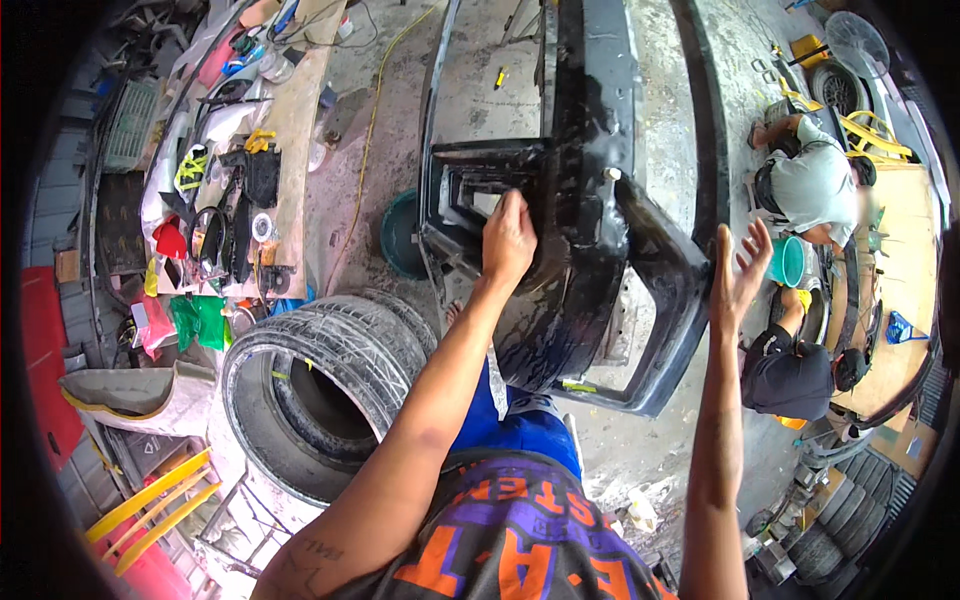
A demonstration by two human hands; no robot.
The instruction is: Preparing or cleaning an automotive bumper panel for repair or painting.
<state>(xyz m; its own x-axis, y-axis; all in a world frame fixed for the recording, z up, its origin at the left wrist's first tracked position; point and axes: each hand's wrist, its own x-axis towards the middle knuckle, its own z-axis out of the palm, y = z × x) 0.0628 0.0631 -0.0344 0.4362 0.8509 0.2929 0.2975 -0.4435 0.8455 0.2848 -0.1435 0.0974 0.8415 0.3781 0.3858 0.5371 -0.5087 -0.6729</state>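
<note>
In front of me stands a large black car bumper [592, 130], glossy and wet-looking in places, with square openings and a long side strip. My left hand [509, 240] is at the bumper's left part, beside the square recess, its fingers curled closed. What they hold, if anything, is hidden. Out at the bumper's right edge, my right hand [741, 272] is raised with fingers apart and nothing in it. Whether its palm side touches the black edge I cannot tell. A small pale knob [612, 174] sits on the bumper between my hands.
Worn tires [300, 395] lie at my left knee, near a dark teal tub [403, 235]. A cluttered workbench [300, 130] runs along the left. On the right, two people [815, 185] crouch near a green bucket [787, 262]. A yellow cord [372, 110] crosses the floor.
</note>
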